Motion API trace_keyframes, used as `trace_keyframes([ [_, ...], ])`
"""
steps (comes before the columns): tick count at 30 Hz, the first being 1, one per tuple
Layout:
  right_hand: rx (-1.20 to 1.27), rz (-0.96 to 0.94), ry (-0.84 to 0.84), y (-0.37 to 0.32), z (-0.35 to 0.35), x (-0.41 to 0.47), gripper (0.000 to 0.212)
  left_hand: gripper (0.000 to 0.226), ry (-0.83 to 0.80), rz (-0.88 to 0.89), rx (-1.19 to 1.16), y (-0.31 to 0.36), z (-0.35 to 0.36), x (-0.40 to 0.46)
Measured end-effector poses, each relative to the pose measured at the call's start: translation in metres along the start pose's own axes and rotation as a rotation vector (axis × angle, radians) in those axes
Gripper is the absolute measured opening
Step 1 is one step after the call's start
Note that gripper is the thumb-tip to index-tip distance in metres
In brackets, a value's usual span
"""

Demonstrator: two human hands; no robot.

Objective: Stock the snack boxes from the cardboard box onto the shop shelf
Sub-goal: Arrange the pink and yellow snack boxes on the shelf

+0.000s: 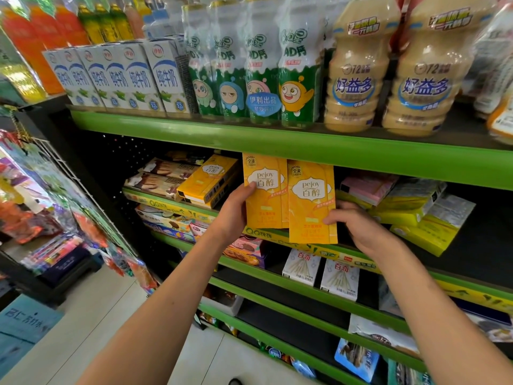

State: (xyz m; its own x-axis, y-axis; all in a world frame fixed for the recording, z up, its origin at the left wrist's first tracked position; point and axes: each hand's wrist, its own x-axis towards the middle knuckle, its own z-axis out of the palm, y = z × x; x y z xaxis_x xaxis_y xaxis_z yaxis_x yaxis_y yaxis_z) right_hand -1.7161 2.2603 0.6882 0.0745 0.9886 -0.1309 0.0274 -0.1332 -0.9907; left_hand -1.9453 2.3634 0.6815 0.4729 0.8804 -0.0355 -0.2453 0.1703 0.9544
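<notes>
Shelf (277, 144), green-edged, second tier from the top: your two yellow snack boxes stand at its front lip. Left box (265, 191) sits on the lip with your left hand (236, 209) gripping its left edge, thumb across the printed face, fingers behind and out of sight. Right box (311, 202) hangs lower, its bottom edge past the lip; your right hand (358, 226) curls its fingers (331, 218) over the lower right corner.

Risk: the right box probably has little shelf beneath it. Let go now and it could tip forward and drop. Pushing too hard may knock the flat-lying yellow boxes (208, 180) beyond your left fingers.

Both boxes stand upright, long axis vertical, faces toward you, tops just under the tier above.
</notes>
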Motion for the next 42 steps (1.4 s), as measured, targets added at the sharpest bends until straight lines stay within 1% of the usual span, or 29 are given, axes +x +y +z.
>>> trace_keyframes([
  [2, 0.003, 0.007, 0.007, 0.001, 0.000, 0.001, 0.028, 0.026, -0.002, 0.007, -0.003, -0.001, -0.002, 0.001],
  [4, -0.009, 0.019, 0.023, 0.003, -0.002, 0.003, 0.027, 0.032, -0.006, -0.001, 0.002, -0.001, -0.002, 0.002],
  [6, 0.008, 0.038, 0.085, 0.004, -0.003, 0.005, 0.026, 0.038, 0.009, -0.014, 0.042, 0.000, 0.001, 0.003],
  [8, 0.083, 0.045, 0.134, 0.001, -0.002, 0.005, 0.025, 0.046, 0.055, -0.019, 0.131, 0.002, 0.006, 0.002],
  [10, 0.209, 0.050, 0.158, -0.006, 0.000, 0.003, 0.023, 0.061, 0.106, -0.017, 0.233, 0.005, 0.011, 0.001],
  [11, 0.256, 0.048, 0.171, -0.010, 0.003, 0.004, 0.023, 0.069, 0.115, -0.025, 0.258, 0.007, 0.012, 0.002],
  [12, 0.271, 0.041, 0.192, -0.014, 0.008, 0.005, 0.022, 0.071, 0.122, -0.041, 0.253, 0.009, 0.012, 0.003],
  [15, 0.274, 0.011, 0.273, -0.030, 0.035, 0.016, 0.018, 0.062, 0.140, -0.086, 0.182, 0.018, 0.004, 0.008],
  [17, 0.330, 0.017, 0.270, -0.039, 0.059, 0.025, 0.016, 0.055, 0.124, -0.131, 0.163, 0.029, -0.003, 0.009],
  [19, 0.390, 0.039, 0.256, -0.044, 0.083, 0.036, 0.015, 0.043, 0.100, -0.136, 0.213, 0.043, -0.013, 0.008],
  [22, 0.437, 0.054, 0.250, -0.048, 0.122, 0.054, 0.013, 0.047, 0.147, -0.107, 0.283, 0.066, -0.038, 0.012],
  [24, 0.438, 0.059, 0.254, -0.052, 0.149, 0.069, 0.011, 0.043, 0.149, -0.091, 0.303, 0.082, -0.055, 0.015],
  [26, 0.419, 0.070, 0.270, -0.058, 0.176, 0.085, 0.009, 0.038, 0.152, -0.045, 0.385, 0.096, -0.074, 0.021],
  [28, 0.368, 0.083, 0.290, -0.065, 0.199, 0.103, 0.011, 0.038, 0.205, -0.012, 0.490, 0.107, -0.094, 0.028],
  [29, 0.338, 0.082, 0.294, -0.068, 0.210, 0.111, 0.013, 0.040, 0.238, -0.006, 0.527, 0.112, -0.103, 0.033],
  [31, 0.244, 0.097, 0.335, -0.071, 0.227, 0.127, 0.022, 0.040, 0.254, -0.037, 0.579, 0.116, -0.121, 0.045],
  [33, 0.100, 0.110, 0.390, -0.071, 0.236, 0.140, 0.028, 0.044, 0.248, -0.015, 0.722, 0.117, -0.135, 0.053],
  [34, 0.020, 0.113, 0.417, -0.071, 0.239, 0.144, 0.030, 0.040, 0.246, -0.019, 0.740, 0.118, -0.140, 0.055],
  [35, -0.083, 0.126, 0.443, -0.070, 0.241, 0.148, 0.036, 0.035, 0.236, -0.010, 0.789, 0.118, -0.145, 0.058],
  [37, -0.324, 0.182, 0.469, -0.067, 0.243, 0.153, 0.057, 0.035, 0.187, 0.018, 0.874, 0.116, -0.154, 0.065],
  [38, -0.369, 0.199, 0.482, -0.065, 0.244, 0.153, 0.062, 0.036, 0.152, 0.005, 0.912, 0.115, -0.156, 0.069],
  [39, -0.358, 0.203, 0.487, -0.065, 0.245, 0.152, 0.059, 0.038, 0.107, -0.032, 0.954, 0.114, -0.156, 0.071],
  [40, -0.275, 0.205, 0.480, -0.064, 0.245, 0.152, 0.049, 0.041, 0.063, -0.070, 0.989, 0.113, -0.154, 0.072],
  [41, -0.159, 0.217, 0.459, -0.064, 0.246, 0.151, 0.033, 0.044, 0.018, -0.088, 1.026, 0.114, -0.151, 0.074],
  [42, -0.060, 0.234, 0.434, -0.064, 0.246, 0.150, 0.027, 0.046, -0.029, -0.102, 1.055, 0.115, -0.147, 0.074],
])
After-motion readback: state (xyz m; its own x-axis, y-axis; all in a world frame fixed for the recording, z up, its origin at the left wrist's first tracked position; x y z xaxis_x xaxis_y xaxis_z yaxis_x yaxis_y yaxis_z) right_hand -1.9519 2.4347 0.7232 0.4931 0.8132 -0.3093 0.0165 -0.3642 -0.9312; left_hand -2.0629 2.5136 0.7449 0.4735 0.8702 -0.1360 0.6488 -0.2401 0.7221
